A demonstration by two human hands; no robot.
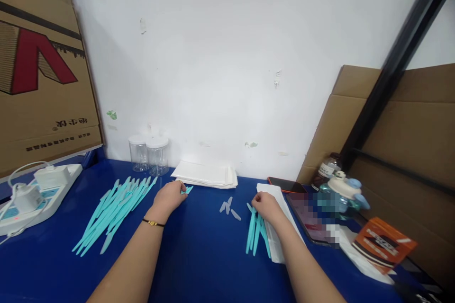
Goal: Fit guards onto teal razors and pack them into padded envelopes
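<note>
My left hand (171,197) is closed around a turquoise eyebrow razor (188,190), whose end pokes out past the fingers. My right hand (266,206) is pinched closed over a small group of turquoise eyebrow razors (254,236); whatever its fingertips hold is hidden. Between the hands lie several loose, translucent blade caps (228,206). To the left of my left forearm, a larger pile of turquoise eyebrow razors (119,210), with pale capped ends, is spread slantwise on the blue table (199,255).
White folded sheets (204,173) and two clear jars (158,157) stand by the wall. A white packet (279,241) lies beneath my right forearm. Phones (309,222), a bottle (341,194) and an orange pouch (384,245) are at right; a power strip (53,194) is at left.
</note>
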